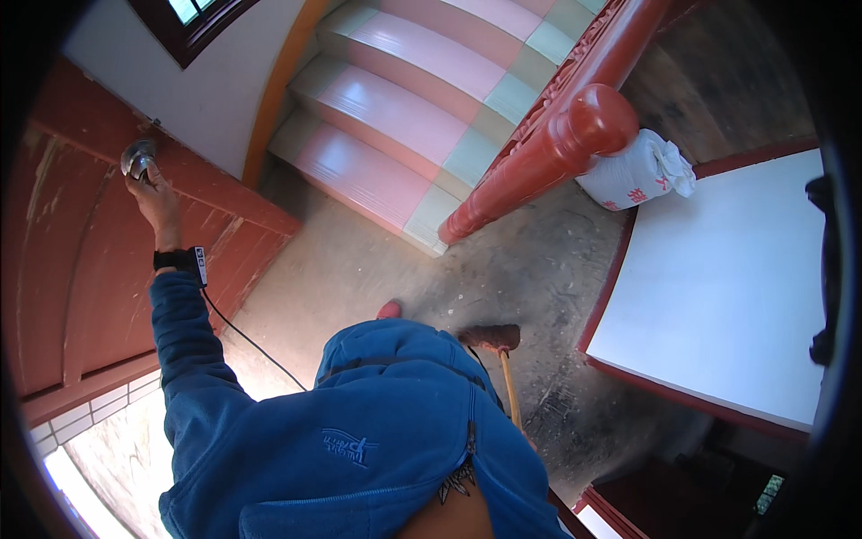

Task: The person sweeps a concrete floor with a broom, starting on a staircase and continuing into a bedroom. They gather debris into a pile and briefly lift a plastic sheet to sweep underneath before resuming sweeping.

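My left hand [159, 204] reaches out to the far left, its fingers wrapped round a shiny metal door knob [137, 158]. The knob sits near the edge of a worn red wooden door [117, 242]. A black band with a small device [197, 267] is on my left wrist, and a cable runs from it toward my waist. My right hand does not show. Beside my body, a broom with a dark brown head [492, 337] rests on the floor; its wooden handle [512, 386] runs back past my jacket, where its upper end is hidden.
Pink and green stairs [377, 171] rise ahead, with a red banister post [530, 171] on their right. A tied white sack [637, 172] stands behind the post. To the right is a white-topped table [709, 287] with a red edge. The concrete floor [404, 274] lies between.
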A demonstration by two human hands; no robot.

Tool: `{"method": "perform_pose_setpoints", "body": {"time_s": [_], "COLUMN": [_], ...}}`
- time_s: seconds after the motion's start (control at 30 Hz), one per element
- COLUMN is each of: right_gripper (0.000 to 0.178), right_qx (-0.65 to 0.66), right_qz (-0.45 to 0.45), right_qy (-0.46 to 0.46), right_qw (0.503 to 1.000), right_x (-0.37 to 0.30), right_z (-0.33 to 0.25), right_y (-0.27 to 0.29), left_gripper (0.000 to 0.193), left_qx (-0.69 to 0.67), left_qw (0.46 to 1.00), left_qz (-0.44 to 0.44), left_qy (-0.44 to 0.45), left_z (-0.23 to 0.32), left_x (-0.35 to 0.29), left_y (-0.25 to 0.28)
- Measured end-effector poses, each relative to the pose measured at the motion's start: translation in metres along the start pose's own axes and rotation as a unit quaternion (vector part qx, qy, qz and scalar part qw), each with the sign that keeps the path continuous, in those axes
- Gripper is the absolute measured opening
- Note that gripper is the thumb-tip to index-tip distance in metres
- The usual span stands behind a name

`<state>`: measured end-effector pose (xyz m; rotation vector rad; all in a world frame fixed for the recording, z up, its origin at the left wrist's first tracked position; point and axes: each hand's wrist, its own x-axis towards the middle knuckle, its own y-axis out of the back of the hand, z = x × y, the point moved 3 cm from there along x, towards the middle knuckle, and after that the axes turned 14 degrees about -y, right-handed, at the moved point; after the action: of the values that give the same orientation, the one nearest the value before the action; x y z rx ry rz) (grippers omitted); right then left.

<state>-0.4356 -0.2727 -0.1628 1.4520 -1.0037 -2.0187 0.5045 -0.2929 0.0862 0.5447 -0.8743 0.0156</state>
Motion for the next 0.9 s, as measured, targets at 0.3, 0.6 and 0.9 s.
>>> {"method": "perform_pose_setpoints", "body": {"time_s": [0.3, 0.6, 0.9], "right_gripper": [0.055, 0.048, 0.046], "right_qx": [0.112, 0.143, 0.065], "right_qz": [-0.125, -0.094, -0.014], "right_qy": [0.130, 0.361, 0.483], "right_qw": [0.977, 0.917, 0.873], "right_x": [-0.023, 0.018, 0.029], "right_z": [-0.033, -0.251, -0.539], "right_y": [0.100, 0.114, 0.113], "left_gripper": [0.048, 0.045, 0.045], "left_qx": [-0.062, -0.109, -0.024], "left_qw": [0.936, 0.779, 0.750], "left_qz": [-0.346, -0.615, -0.624], "left_qy": [0.029, 0.054, 0.217], "left_z": [-0.027, -0.004, -0.029], "left_x": [-0.181, -0.402, -0.461], "left_y": [-0.071, -0.019, 0.077]}}
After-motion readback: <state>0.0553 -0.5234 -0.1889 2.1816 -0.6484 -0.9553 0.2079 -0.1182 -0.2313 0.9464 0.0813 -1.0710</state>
